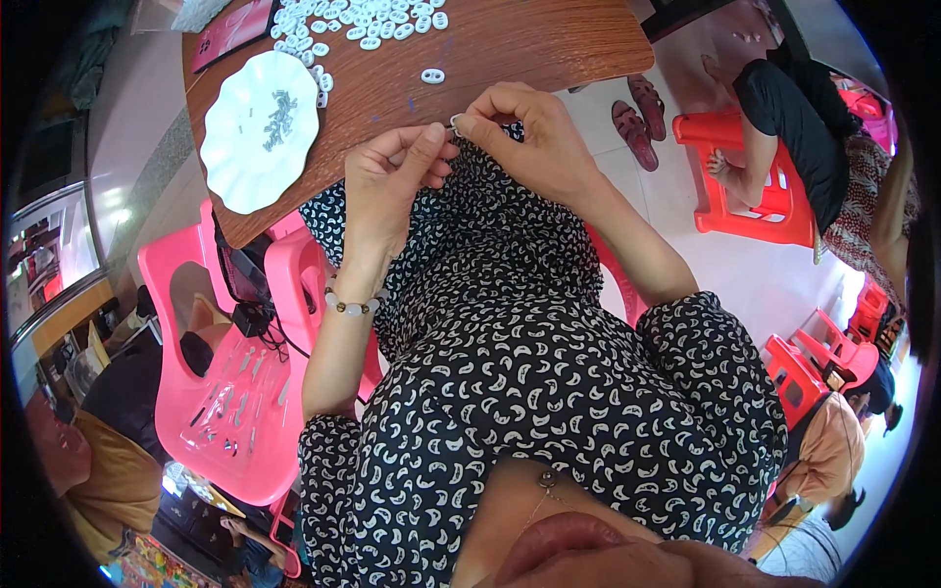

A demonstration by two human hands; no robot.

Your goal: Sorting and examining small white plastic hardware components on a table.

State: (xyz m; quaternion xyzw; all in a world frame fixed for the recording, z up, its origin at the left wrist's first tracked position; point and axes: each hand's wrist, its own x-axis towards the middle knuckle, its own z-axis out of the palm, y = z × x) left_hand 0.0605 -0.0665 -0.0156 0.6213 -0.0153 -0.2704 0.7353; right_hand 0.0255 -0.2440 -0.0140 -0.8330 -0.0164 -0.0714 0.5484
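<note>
Both hands meet just past the near edge of the wooden table, over my lap. My right hand pinches a small white plastic piece between thumb and forefinger. Closed in a pinch beside it, my left hand has its fingertips almost touching that piece; whatever it grips is too small to make out. One white oval piece with two holes lies alone on the table, and several more like it are heaped at the far edge. A white scalloped plate at the left holds small grey metal pins.
The brown wooden table ends just before my lap. A pink packet lies beyond the plate. At the left stands a pink chair with cables on it. Red stools, a pair of sandals and other seated people are to the right.
</note>
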